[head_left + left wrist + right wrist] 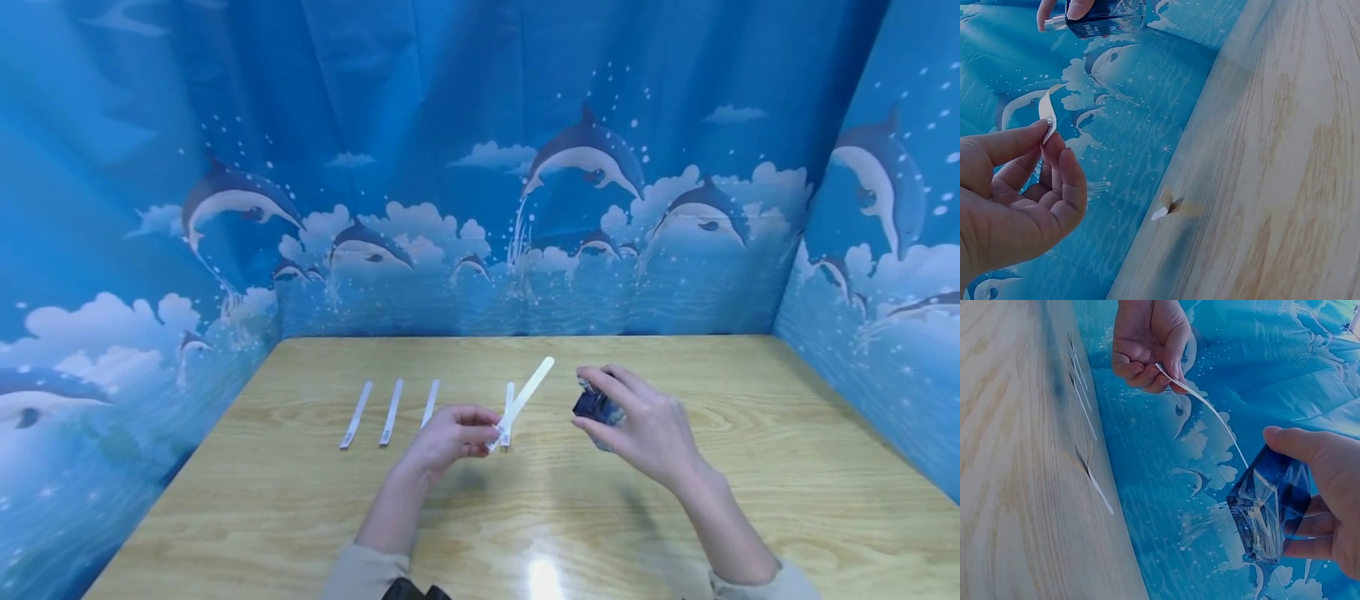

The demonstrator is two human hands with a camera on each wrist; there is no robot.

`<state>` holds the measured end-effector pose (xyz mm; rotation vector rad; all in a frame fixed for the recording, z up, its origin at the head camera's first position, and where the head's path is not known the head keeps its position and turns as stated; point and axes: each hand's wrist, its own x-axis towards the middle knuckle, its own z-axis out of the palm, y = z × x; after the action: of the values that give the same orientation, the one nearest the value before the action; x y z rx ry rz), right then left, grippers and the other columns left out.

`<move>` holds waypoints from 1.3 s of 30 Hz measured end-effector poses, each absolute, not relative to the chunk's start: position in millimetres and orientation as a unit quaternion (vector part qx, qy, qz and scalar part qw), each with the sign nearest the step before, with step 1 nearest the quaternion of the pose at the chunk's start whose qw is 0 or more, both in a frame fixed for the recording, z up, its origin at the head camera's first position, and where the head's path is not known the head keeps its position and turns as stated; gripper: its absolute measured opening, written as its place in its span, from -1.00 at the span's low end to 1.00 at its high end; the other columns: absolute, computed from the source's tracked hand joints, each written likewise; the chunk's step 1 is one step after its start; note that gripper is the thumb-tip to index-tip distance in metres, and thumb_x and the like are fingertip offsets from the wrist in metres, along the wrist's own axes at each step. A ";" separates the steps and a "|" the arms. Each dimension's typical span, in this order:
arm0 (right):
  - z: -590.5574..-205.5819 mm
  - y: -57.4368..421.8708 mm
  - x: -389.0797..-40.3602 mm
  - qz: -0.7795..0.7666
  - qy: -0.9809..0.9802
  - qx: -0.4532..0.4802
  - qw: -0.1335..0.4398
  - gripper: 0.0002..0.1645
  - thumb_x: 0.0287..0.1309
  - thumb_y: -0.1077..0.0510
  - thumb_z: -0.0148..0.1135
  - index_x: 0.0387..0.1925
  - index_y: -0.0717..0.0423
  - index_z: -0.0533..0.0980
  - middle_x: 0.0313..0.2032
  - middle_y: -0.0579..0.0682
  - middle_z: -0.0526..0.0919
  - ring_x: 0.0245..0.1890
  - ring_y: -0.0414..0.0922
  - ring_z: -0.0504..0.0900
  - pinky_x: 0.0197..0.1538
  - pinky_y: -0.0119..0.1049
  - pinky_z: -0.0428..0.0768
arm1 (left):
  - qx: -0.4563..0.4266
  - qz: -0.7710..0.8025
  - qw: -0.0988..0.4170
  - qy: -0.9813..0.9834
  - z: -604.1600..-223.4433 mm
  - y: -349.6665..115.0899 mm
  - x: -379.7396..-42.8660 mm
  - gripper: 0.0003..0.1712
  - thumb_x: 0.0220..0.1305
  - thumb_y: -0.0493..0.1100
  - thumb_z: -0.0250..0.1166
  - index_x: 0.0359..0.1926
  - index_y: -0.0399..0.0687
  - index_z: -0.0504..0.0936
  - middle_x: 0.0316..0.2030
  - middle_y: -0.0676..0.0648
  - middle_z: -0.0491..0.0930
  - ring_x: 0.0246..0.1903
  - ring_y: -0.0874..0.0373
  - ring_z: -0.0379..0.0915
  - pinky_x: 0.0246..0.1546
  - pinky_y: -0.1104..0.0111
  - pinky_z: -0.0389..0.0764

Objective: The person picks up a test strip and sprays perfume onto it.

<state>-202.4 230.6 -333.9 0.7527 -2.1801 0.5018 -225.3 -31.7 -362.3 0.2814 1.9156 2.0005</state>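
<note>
In the head view my left hand [456, 437] pinches the printed end of a white paper scent strip [531, 390] between thumb and fingers. The strip slants up to the right above the table, and in the right wrist view it looks bowed. My right hand [656, 429] grips a blue glass perfume bottle [597, 408] to the right of the strip, raised off the table. The left wrist view shows a silver spray nozzle [1055, 24] on the bottle [1107, 17], with a fingertip close by it. Strip and bottle are apart in the head view.
Several similar strips, such as the leftmost strip [356, 415], lie spaced in a row on the wooden table [300, 500]. The strip [510, 398] behind the held one is partly covered, and my left hand hides another's lower end. A dolphin-print curtain [450, 167] encloses the table's back and sides.
</note>
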 end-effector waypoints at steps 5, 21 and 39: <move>-333.1 229.5 -200.9 0.193 -0.853 0.294 0.386 -0.38 0.03 -0.27 0.24 0.04 0.01 0.52 -0.21 0.11 0.62 -0.56 -0.09 0.61 -0.70 -0.47 0.37 | 0.101 0.710 0.179 0.674 -361.6 -32.1 -224.3 -0.73 0.11 -0.44 0.20 -0.13 -0.52 0.50 -0.47 0.00 0.52 -0.47 0.22 0.43 -0.37 0.43 0.52; -331.9 227.8 -198.6 0.167 -0.849 0.301 0.402 -0.35 0.14 -0.37 -0.01 -0.05 0.04 0.56 -0.29 0.12 0.62 -0.63 -0.10 0.57 -0.72 -0.43 0.37 | 0.093 0.712 0.173 0.674 -362.4 -32.0 -225.8 -0.75 0.10 -0.44 0.19 -0.15 -0.48 0.52 -0.45 -0.01 0.54 -0.47 0.22 0.43 -0.36 0.42 0.53; -328.9 229.3 -198.7 0.159 -0.868 0.277 0.380 -0.34 -0.22 -0.04 0.45 0.02 -0.01 0.52 -0.25 0.09 0.60 -0.57 -0.09 0.59 -0.72 -0.47 0.34 | 0.098 0.715 0.171 0.671 -364.8 -34.5 -227.8 -0.77 0.11 -0.44 0.19 -0.17 -0.47 0.52 -0.45 0.00 0.52 -0.49 0.20 0.43 -0.36 0.42 0.53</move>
<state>-198.7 229.3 -328.9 0.7085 -2.2157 0.4056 -227.8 -34.5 -364.8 0.2774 1.9059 2.0304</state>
